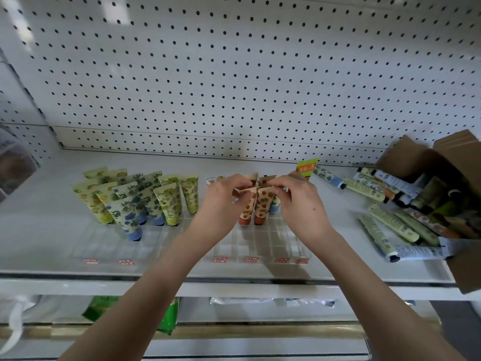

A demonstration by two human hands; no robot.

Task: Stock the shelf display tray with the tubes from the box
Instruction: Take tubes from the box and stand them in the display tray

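From here I see the orange-print tubes [262, 207] standing cap-down in the clear display tray [260, 244], right-centre of it, w/ their flat crimped tops poking up btwn both sets of fingertips. L hand [223, 198] comes in from the left and R hand [303, 201] from the right, nearly meeting over the tubes.

Hard to read: the crimped ends overlap, so I can't tell how many tubes are in the cluster, or which hand has which. A blue cap shows just behind them, mostly hidden by the R hand. A green-orange tube [307, 166] stands up behind the R knuckles, lower part hidden. The tray walls are see-through and barely visible; the red labels [221, 259] on its front edge are too blurred to read. The box [447, 157], at far right on the shelf [39, 230], is cut off by the frame edge.

L thumb and forefinger pinch a crimped top; other fingers curled. R fingertips pinch a neighbouring top likewise.

Green and blue print tubes [130, 207] fill the tray's left part. Loose tubes [390, 225] spill from the box onto the shelf.
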